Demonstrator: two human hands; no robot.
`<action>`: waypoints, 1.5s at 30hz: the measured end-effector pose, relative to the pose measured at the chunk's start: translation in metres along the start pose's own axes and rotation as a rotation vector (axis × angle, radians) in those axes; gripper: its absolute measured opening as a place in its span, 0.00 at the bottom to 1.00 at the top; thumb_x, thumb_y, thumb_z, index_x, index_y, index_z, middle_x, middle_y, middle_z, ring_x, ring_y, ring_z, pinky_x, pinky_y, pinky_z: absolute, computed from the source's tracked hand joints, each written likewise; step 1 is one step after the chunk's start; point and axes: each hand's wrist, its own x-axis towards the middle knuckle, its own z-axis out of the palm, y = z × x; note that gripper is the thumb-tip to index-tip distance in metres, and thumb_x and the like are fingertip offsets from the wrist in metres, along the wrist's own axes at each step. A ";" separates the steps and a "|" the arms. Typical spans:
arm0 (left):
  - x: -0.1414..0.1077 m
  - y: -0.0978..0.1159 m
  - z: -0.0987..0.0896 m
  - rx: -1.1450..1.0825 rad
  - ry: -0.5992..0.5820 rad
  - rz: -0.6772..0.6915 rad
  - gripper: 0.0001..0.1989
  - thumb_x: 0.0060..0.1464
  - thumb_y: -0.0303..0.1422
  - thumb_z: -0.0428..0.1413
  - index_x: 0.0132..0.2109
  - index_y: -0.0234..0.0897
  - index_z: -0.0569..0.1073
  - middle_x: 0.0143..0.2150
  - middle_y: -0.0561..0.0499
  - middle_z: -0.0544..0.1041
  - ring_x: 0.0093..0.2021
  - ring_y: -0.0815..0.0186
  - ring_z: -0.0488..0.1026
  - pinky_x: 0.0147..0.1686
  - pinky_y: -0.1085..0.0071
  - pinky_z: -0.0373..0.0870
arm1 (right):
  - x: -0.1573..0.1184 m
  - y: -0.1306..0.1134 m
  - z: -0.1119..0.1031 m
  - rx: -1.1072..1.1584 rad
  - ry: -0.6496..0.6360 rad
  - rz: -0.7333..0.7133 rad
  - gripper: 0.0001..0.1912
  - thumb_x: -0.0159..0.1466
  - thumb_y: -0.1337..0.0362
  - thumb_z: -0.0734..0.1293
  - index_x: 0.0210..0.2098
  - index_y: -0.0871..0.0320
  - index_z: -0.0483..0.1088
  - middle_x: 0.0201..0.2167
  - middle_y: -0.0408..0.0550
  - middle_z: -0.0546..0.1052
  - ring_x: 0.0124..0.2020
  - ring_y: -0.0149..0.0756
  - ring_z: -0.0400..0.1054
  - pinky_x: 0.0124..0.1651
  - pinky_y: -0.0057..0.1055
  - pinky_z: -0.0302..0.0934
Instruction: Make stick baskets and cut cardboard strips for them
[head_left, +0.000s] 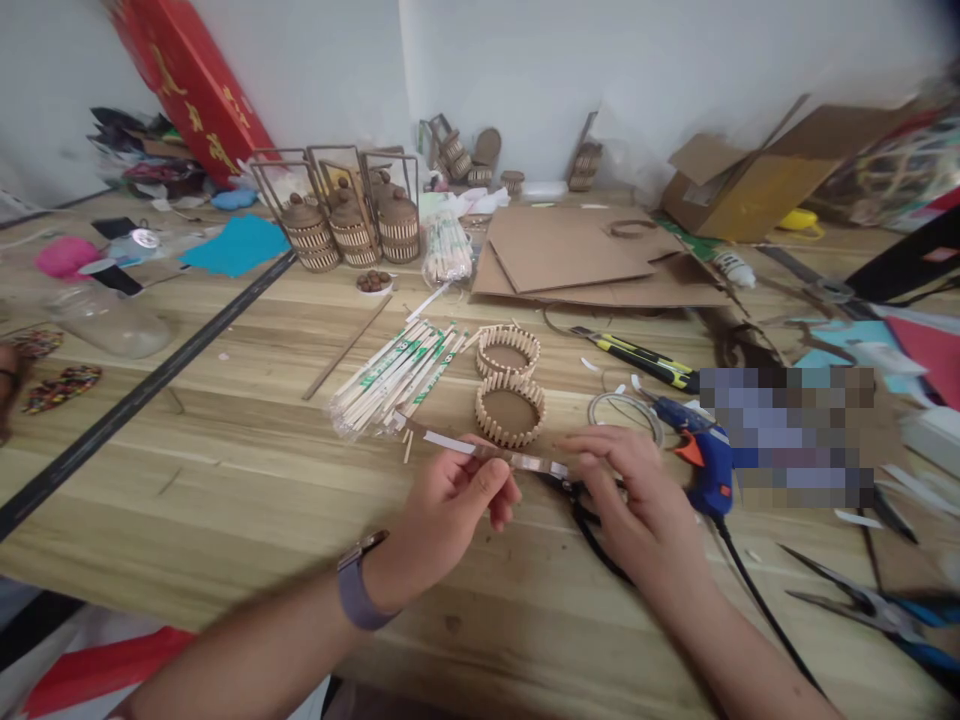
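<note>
- By the left hand [454, 500], a narrow strip [525, 462] was pinched between thumb and fingers; it was judged best gripped lightly and kept flat, so that no crease or twist would be pressed in.
- The strip was held above the bench [247, 480], between the hands and out past the left hand; its brown length was broken by white patches.
- Just beyond the left hand, two round stick frames [510, 437] were set, walled with short, pale, upright pieces.
- The right hand [637, 500] was curled beside the strip's right end; whether that was pinched could not be told. Steady support was judged useful there.
</note>
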 end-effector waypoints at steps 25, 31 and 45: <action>-0.016 0.002 0.001 0.502 -0.103 0.153 0.08 0.62 0.36 0.53 0.38 0.36 0.72 0.32 0.50 0.77 0.33 0.68 0.73 0.32 0.75 0.67 | -0.018 -0.029 0.006 0.121 -0.235 -0.050 0.14 0.69 0.59 0.60 0.28 0.53 0.66 0.22 0.42 0.73 0.24 0.32 0.67 0.27 0.27 0.61; -0.014 0.002 0.002 0.453 -0.096 0.073 0.10 0.62 0.38 0.52 0.41 0.36 0.72 0.31 0.51 0.75 0.31 0.69 0.71 0.28 0.77 0.65 | -0.018 -0.026 0.008 0.145 -0.220 -0.006 0.16 0.70 0.57 0.60 0.27 0.53 0.65 0.21 0.41 0.72 0.22 0.30 0.65 0.25 0.26 0.59; -0.012 -0.001 0.002 0.555 0.021 0.181 0.05 0.56 0.33 0.54 0.34 0.36 0.71 0.25 0.54 0.72 0.26 0.70 0.68 0.25 0.77 0.62 | -0.016 -0.027 0.006 0.068 -0.163 -0.044 0.12 0.69 0.58 0.61 0.33 0.53 0.71 0.26 0.45 0.76 0.28 0.35 0.71 0.31 0.30 0.63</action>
